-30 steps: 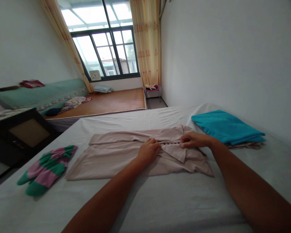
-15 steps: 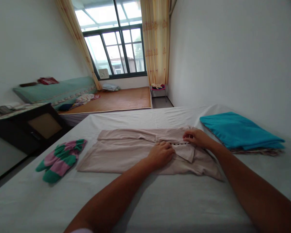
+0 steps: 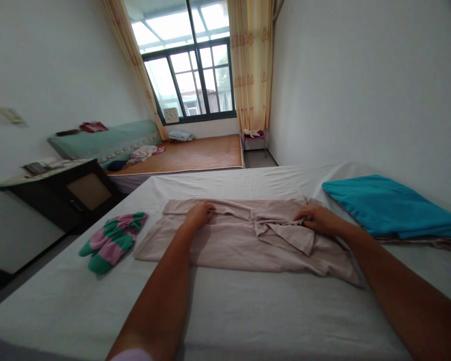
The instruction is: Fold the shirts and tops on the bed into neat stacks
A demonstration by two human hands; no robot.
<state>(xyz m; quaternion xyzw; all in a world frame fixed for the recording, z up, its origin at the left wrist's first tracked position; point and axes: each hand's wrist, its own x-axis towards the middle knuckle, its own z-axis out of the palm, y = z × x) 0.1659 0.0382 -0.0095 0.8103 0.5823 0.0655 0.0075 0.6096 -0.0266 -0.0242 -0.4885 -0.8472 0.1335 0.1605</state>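
A pinkish-beige garment [image 3: 225,245] lies folded lengthwise on the white-sheeted bed [image 3: 270,311]; its exact kind is unclear. My left hand [image 3: 200,214] is closed on the upper fold of the cloth, towards the garment's left end. At the right part, my right hand [image 3: 316,218] pinches the cloth beside a short row of small dark dots. Between the hands the fabric is bunched, and a loose flap hangs towards me. The fingertips of both hands are partly hidden by the cloth and by the fingers themselves.
Pink-and-green striped knitwear [image 3: 115,240] lies to the left of the garment. A folded blue cloth with a fringe [image 3: 394,205] rests at the right, near the wall. Beyond stand a dark cabinet [image 3: 65,205], a second bed with a brown mat [image 3: 206,155] and a small stool [image 3: 254,136].
My left hand has moved from the garment's middle to its upper left fold and grips there. My right hand stays at the dotted row. The view has turned slightly left.
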